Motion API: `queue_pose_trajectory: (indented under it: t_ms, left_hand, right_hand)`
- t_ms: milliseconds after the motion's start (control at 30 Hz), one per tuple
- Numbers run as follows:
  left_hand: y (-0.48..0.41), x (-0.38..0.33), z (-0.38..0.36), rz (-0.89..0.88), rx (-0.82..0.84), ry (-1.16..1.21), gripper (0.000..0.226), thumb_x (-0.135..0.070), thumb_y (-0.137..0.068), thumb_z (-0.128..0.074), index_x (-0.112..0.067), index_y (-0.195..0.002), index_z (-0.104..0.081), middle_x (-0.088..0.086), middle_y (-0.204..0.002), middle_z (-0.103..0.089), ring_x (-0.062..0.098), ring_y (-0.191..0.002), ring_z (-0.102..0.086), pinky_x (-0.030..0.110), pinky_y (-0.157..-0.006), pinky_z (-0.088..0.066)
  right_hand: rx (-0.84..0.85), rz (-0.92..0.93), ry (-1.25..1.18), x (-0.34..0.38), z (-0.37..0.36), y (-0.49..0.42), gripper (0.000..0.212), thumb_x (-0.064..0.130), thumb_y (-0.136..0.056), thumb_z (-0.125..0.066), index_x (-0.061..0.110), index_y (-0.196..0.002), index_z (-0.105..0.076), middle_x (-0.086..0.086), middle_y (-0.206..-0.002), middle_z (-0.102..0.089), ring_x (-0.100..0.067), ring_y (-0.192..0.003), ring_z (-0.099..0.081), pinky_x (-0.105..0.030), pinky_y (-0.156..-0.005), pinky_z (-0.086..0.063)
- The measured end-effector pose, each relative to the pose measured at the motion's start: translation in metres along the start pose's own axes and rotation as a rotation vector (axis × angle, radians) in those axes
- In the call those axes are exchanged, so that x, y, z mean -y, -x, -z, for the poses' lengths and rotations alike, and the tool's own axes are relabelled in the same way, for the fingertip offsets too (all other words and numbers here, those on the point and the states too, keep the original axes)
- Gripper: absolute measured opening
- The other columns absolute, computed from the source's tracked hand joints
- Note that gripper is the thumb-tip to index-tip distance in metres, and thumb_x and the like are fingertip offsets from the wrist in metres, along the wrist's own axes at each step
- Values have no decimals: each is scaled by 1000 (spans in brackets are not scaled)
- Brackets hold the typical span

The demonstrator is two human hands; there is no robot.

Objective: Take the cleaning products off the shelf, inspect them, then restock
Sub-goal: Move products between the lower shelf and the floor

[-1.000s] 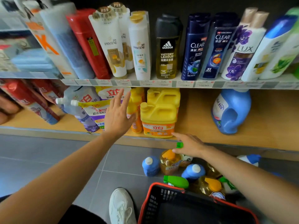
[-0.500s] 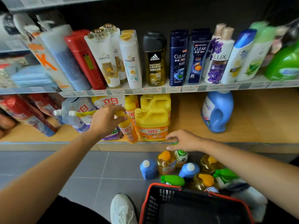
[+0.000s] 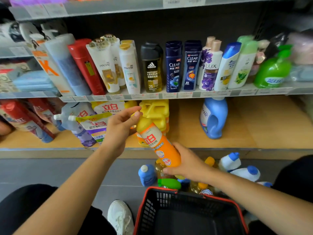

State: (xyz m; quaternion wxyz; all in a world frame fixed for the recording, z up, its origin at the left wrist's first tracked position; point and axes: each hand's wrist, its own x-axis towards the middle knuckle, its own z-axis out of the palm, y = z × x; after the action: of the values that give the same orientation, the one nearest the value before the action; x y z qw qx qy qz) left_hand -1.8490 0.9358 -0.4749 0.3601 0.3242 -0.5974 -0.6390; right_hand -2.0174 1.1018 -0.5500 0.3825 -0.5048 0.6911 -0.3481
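Note:
An orange and yellow dish-soap bottle is tilted in front of the lower shelf, clear of the shelf board. My left hand grips its yellow neck near the cap. My right hand holds its orange base from below. Behind the bottle, yellow jugs stand on the lower shelf, with refill pouches to their left and a blue detergent jug to the right. Several small bottles stand on the floor under my right hand.
A black basket with a red rim sits on the floor close to me, beside my white shoe. The upper shelf carries shampoo and body-wash bottles. White and blue bottles lie on the floor at right.
My left hand took the orange bottle by its neck and pulled it off the lower shelf. My right hand left the floor bottles and came up under the bottle's base.

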Motion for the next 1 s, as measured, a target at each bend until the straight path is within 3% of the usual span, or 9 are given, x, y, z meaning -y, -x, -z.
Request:
queue_pose_trajectory:
  t_ms: [100, 200, 333, 467, 567, 700, 767, 900, 1000]
  left_hand:
    - [4, 21, -19, 95, -66, 109, 51, -39, -82, -69, -19, -129, -65, 6, -117, -73, 21, -105, -71, 36, -82, -58]
    - [7, 33, -41, 178, -14, 156, 58, -49, -84, -64, -19, -133, -61, 5, -120, -74, 24, -112, -70, 40, -89, -57]
    - [15, 42, -64, 284, 67, 203, 64, -64, -85, -61, -19, -130, -61, 10, -120, -73, 34, -115, -68, 51, -99, -54]
    - [17, 47, -75, 201, 76, 112, 65, -34, -79, -78, -11, -134, -53, 16, -120, -70, 38, -114, -66, 48, -92, -58]
    - [18, 51, -78, 165, 103, 38, 76, -21, -68, -85, -10, -133, -48, 20, -119, -67, 38, -110, -68, 49, -87, -61]
    - [15, 54, -76, 177, 193, 46, 93, -7, -61, -88, -16, -139, -39, 22, -125, -62, 38, -112, -67, 50, -83, -61]
    - [11, 56, -74, 183, 210, 84, 95, 0, -68, -85, -24, -145, -33, 20, -125, -64, 38, -113, -67, 50, -83, -61]
    - [4, 52, -69, 230, 172, 212, 68, -5, -93, -62, -31, -150, -37, 11, -120, -71, 32, -107, -70, 42, -82, -60]
    - [3, 49, -65, 237, 161, 163, 50, -12, -94, -64, -14, -142, -50, 19, -127, -67, 35, -114, -66, 48, -94, -55]
  right_hand:
    - [-140, -44, -157, -11, -1, 18, 76, 42, -54, -94, 35, -114, -48, 6, -108, -71, -10, -90, -70, -31, -76, -59]
    - [-203, -24, -241, -11, -5, 26, 66, 33, -58, -95, 36, -107, -50, 4, -103, -72, -9, -84, -72, -27, -68, -60]
    - [-310, -21, -170, -9, -8, 31, 67, 52, -53, -89, 37, -107, -52, 10, -107, -66, -10, -93, -67, -34, -76, -59]
    - [-422, -28, -120, -10, -6, 32, 65, 38, -58, -95, 30, -109, -55, 5, -115, -56, -16, -103, -62, -42, -86, -55]
    - [-442, -60, -184, -15, -1, 31, 67, 44, -54, -92, 32, -109, -57, 7, -113, -62, -16, -102, -64, -42, -84, -57]
    - [-421, -63, -433, -18, 7, 30, 58, 52, -55, -87, 33, -102, -58, 2, -107, -66, -19, -96, -68, -33, -72, -59]
    - [-368, -73, -566, -18, 11, 26, 47, 48, -62, -87, 31, -100, -65, -1, -106, -71, -20, -95, -70, -33, -73, -58]
    - [-172, -140, -814, -17, 19, 19, 34, 40, -78, -78, 28, -109, -73, -6, -113, -75, -19, -98, -72, -32, -79, -60]
    - [-46, -211, -869, -20, 21, 15, 47, 43, -83, -63, 24, -126, -65, -6, -122, -73, -23, -111, -69, -51, -100, -50]
